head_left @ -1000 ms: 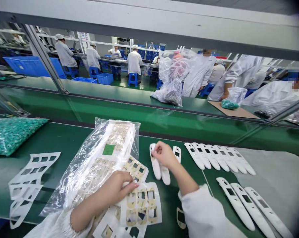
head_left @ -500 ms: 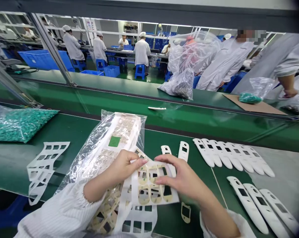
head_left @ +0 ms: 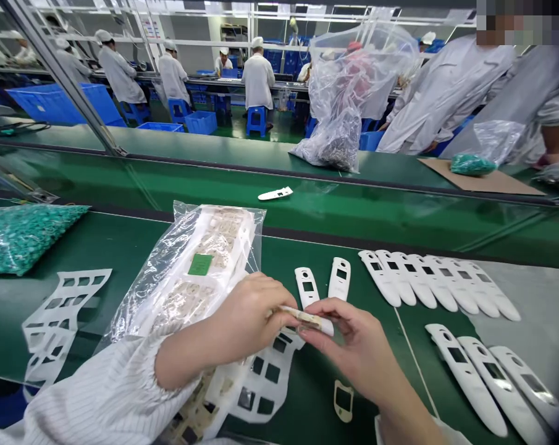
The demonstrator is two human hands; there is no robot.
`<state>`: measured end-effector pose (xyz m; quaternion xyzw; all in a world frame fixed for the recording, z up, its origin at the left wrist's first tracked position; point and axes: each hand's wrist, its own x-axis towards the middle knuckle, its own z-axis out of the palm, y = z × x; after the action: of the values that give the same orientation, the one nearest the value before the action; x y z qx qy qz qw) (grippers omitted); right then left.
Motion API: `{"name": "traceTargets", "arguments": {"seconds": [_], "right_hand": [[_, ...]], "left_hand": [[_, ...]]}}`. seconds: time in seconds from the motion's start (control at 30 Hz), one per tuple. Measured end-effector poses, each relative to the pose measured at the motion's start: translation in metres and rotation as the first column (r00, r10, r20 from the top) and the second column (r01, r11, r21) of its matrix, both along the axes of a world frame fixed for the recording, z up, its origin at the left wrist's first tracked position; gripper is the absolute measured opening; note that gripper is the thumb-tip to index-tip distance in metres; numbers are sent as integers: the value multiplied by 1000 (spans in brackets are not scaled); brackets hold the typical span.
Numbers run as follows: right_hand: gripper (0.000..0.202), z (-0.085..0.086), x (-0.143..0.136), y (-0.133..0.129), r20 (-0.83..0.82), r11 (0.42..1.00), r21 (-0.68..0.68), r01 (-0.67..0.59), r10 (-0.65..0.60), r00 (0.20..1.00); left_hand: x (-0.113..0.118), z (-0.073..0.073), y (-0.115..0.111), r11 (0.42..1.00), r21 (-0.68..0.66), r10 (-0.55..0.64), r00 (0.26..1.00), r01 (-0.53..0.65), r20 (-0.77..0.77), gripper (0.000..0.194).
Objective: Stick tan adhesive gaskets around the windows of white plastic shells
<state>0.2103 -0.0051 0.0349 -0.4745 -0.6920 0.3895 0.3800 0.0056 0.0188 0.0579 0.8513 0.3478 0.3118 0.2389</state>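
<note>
Sticker sheet (head_left: 324, 325) is held curled, nearly edge-on to the camera, just above the table (head_left: 133, 247) between a worker's two bare hands. The left hand (head_left: 254, 315) pinches one end between thumb and bent fingers; the right hand (head_left: 356, 340) grips the other, thumb below and fingers above. Close under them lies a white cut-out sheet (head_left: 283, 386) with rows of square openings, overlapping loose sheets at its left. A single frame-shaped sticker (head_left: 336, 413) rests on the green surface below the right hand. Just beyond the fingers, two white covers (head_left: 338, 287) with small windows lie side by side, a little apart.

To the left, a clear plastic bag (head_left: 161, 272) holds more sheets and shows a green label (head_left: 200, 264). Farther left are another cut-out sheet (head_left: 59, 309) and a bag of green pieces (head_left: 29, 238). To the right, a row of white covers (head_left: 416, 281) lies close together, partly on a grey sheet (head_left: 538, 309), with three larger-looking covers (head_left: 467, 377) nearer the camera.

Past the table edge, one white cover (head_left: 266, 196) lies on a green strip (head_left: 205, 190). Across it stands a bulging clear bag (head_left: 335, 139), and people in white coats (head_left: 258, 80) work among blue stools (head_left: 256, 118) in the background.
</note>
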Motion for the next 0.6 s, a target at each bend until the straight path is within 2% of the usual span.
{"name": "traceTargets", "arguments": {"seconds": [0.1, 0.23, 0.37, 0.47, 0.6], "right_hand": [[20, 2, 9, 5, -44, 999, 54, -2, 4, 999], [8, -4, 11, 16, -95, 988, 153, 35, -20, 995], [22, -13, 11, 27, -78, 974, 206, 95, -81, 994], [34, -17, 11, 30, -30, 958, 259, 120, -116, 993], [29, -17, 12, 32, 143, 887, 447, 114, -197, 970]], "left_hand": [[2, 1, 14, 999, -35, 12, 1000, -12, 3, 7], [5, 3, 32, 996, -83, -37, 999, 35, -23, 8], [9, 1, 48, 987, -141, -89, 995, 82, -42, 11], [10, -3, 59, 973, -202, -120, 992, 108, -46, 14], [12, -11, 70, 948, -292, -147, 988, 129, -39, 14]]}}
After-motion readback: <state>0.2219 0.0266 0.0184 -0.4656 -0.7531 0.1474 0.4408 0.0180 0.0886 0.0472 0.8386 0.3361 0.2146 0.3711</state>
